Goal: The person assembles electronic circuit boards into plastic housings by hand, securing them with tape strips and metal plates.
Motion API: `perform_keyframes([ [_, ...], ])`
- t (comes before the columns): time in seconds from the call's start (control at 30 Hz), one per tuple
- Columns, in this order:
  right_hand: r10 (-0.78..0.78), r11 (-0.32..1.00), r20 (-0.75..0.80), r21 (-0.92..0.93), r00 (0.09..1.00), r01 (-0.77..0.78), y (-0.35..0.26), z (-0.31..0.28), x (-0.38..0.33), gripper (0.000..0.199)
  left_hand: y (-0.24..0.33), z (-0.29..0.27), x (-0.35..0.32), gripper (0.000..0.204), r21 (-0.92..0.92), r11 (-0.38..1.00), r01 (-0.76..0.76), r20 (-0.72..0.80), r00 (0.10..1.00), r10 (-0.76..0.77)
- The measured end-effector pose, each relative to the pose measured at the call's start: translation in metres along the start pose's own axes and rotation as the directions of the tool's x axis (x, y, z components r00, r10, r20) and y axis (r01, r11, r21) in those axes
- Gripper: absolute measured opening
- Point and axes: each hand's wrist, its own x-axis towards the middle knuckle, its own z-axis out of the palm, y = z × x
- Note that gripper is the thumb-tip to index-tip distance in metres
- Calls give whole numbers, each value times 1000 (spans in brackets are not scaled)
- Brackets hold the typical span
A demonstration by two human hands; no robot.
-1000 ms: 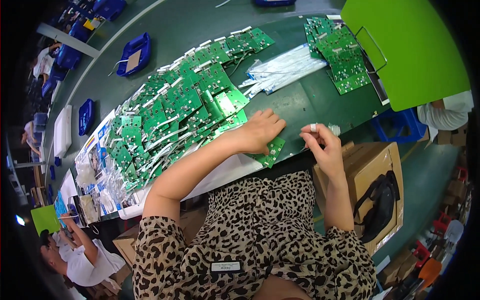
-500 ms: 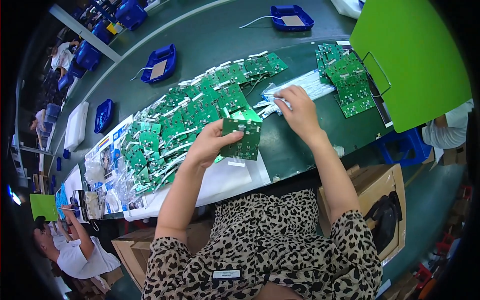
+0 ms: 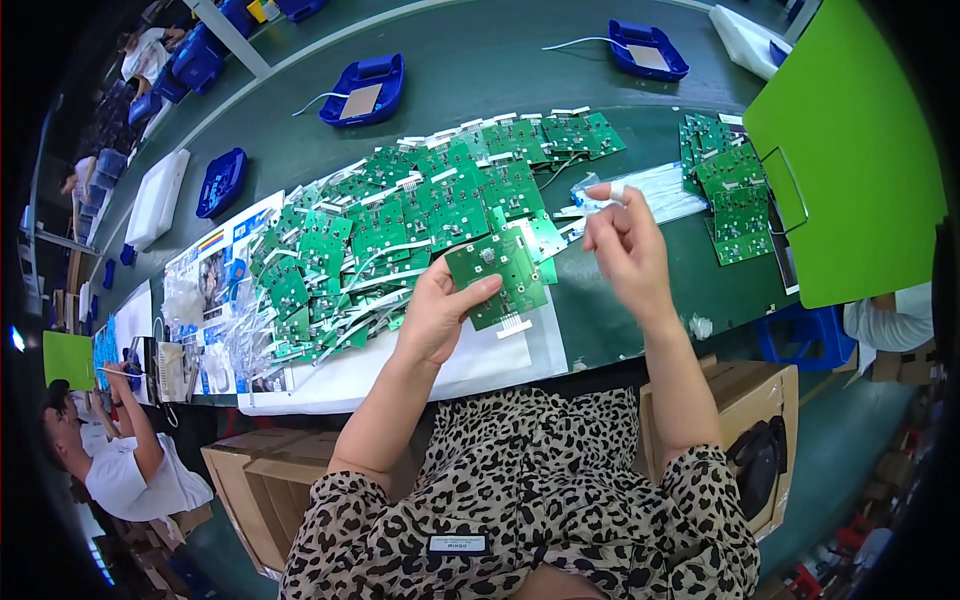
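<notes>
From the head camera, at a green workbench [image 3: 620, 330]: my left hand [image 3: 440, 315] grips a green circuit board [image 3: 497, 279] by its near edge, thumb on top and fingers curled beneath, holding it just off the white sheet [image 3: 480, 365] below. My right hand [image 3: 625, 245] is raised just to the right of that board, apart from it, fingers loosely bunched with the taped forefinger up; whether they pinch anything, I cannot tell. Beyond and to the left of my left hand spreads a heap of matching boards with white ribbon cables [image 3: 400, 230]; past my right hand lies a clear bag of white cables [image 3: 650, 190], and farther right a smaller stack of boards [image 3: 725, 195] beside a green folder [image 3: 850, 150].

The risk, as I judge it: the board is held by one edge only, so a slack thumb could let it tip onto the heap, snagging its white tail connector [image 3: 514, 324] on the loose cables there.
</notes>
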Motion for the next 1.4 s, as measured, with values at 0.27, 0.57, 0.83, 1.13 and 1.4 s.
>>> perform_keyframes([
  [0.27,-204,901,80,-373,976,219,-13,35,-19,15,-11,14,-13,40,58,973,-224,-29,974,226],
  [0.57,-226,944,-76,-264,971,199,-1,51,-22,24,-17,21,-25,36,199,911,-361,-9,929,370],
  [0.83,-116,985,-90,-135,989,103,9,49,-27,15,-21,23,-27,35,241,886,-396,-13,911,411],
  [1.13,-174,971,-78,-181,982,158,4,49,-27,12,-26,22,-28,36,373,814,-445,6,878,478],
  [1.4,-255,926,-19,-291,967,239,4,41,-27,13,-24,19,-27,39,373,848,-376,-2,914,406],
])
